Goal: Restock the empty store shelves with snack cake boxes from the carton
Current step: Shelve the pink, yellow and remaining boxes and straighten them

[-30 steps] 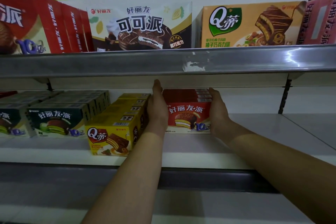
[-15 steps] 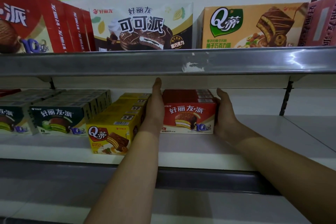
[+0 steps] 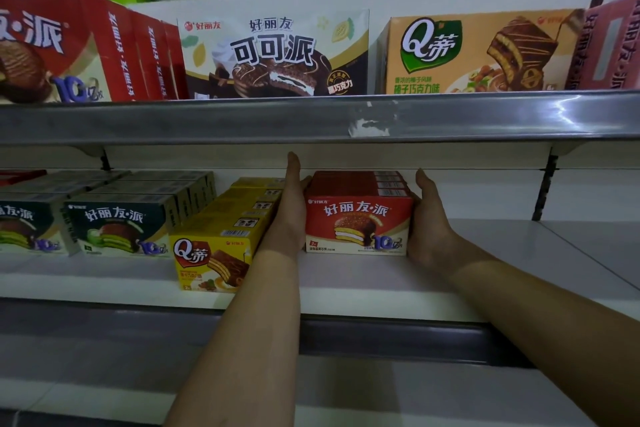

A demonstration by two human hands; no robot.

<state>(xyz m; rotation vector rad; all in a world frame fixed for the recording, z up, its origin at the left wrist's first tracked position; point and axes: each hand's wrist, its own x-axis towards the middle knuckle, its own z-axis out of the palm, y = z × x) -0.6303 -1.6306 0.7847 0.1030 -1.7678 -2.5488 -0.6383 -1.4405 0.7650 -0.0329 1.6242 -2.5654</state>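
Note:
A row of red snack cake boxes [image 3: 358,218] stands on the white middle shelf [image 3: 346,281], front face towards me. My left hand [image 3: 292,204] lies flat against the row's left side, fingers stretched back, thumb on the front box's top corner. My right hand [image 3: 427,215] presses against the right side of the row. The boxes are squeezed between both palms. The carton is out of sight.
Yellow Q boxes [image 3: 221,246] touch my left forearm on the left; green boxes [image 3: 114,225] sit further left. The upper shelf's metal rail [image 3: 311,121] hangs just above my fingers, with large boxes [image 3: 273,55] on it. Bare shelf [image 3: 519,239] extends to the right.
The red boxes have slid a little forward towards me between both hands. My right hand has closed in tighter on the row's right side.

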